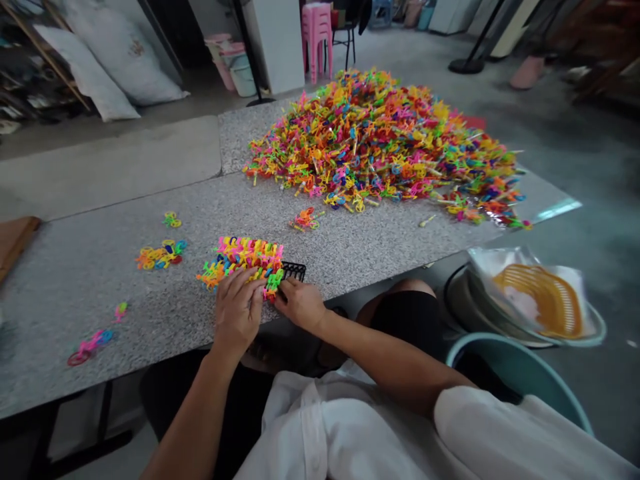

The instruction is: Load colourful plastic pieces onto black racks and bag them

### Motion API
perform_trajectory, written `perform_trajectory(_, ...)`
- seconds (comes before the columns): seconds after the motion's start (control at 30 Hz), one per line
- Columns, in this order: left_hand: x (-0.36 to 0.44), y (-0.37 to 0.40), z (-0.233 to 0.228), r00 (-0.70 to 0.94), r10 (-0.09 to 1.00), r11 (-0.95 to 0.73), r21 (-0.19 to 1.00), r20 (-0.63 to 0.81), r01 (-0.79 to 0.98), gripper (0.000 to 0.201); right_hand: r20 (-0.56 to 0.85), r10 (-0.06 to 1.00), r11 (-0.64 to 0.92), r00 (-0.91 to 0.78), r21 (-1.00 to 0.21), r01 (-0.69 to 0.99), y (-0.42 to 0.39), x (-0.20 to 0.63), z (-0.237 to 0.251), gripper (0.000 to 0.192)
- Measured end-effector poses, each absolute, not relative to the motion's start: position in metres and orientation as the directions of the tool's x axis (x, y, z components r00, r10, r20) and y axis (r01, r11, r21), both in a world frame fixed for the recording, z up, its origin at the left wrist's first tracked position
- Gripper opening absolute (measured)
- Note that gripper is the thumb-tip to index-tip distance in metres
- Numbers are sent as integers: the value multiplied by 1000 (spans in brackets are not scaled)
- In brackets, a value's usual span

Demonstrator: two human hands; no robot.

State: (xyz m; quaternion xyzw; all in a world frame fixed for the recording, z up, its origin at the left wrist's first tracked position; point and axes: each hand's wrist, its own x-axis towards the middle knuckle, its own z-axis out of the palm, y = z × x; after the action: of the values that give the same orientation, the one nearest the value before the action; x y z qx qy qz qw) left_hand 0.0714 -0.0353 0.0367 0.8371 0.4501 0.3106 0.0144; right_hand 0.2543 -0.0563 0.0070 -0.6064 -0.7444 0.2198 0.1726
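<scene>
Although left hand [237, 313] and right hand [303, 305] touch clustered pieces [250, 250], grip is unclear. Speckled tabletop [225, 210] bears far heap [370, 140]; pink stools [317, 30] beyond.

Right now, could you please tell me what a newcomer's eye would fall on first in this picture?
Most likely the big multicoloured heap on the right part of the table. Next, perhaps, the bright rows near the table's front edge, with the left hand on them and the right hand by the black rack. Beyond the heap, pink stools stand stacked.
</scene>
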Motion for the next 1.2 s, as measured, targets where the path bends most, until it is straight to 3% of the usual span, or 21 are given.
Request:
perform_trajectory(0.53, 72, -33, 33, 393, 745, -603, 293, 539, 742, 25, -80, 977, 119, -195, -557, 822, -56, 248, 13, 31)
perform_trajectory(0.73, 51, -39, 45, 363, 722, -624, 328, 588, 710, 24, -109, 965, 124, -237, -608, 784, -34, 291, 28, 25)
perform_trajectory(0.87, 7, -51, 44, 73, 760, -414, 395, 646, 820, 23, -51, 998, -58, 38, -486, 872, 22, 345, 32, 34)
perform_trajectory(0.97, -29, -59, 30, -112, 804, -223, 471, 584, 853, 26, -7, 990, -135, 144, -385, 913, 69, 373, 30, 40)
perform_trajectory(1.2, -68, -77, 7, -238, 886, -13, 533, 399, 846, 33, -83, 996, -44, 22, -266, 963, 107, 394, 24, 37)
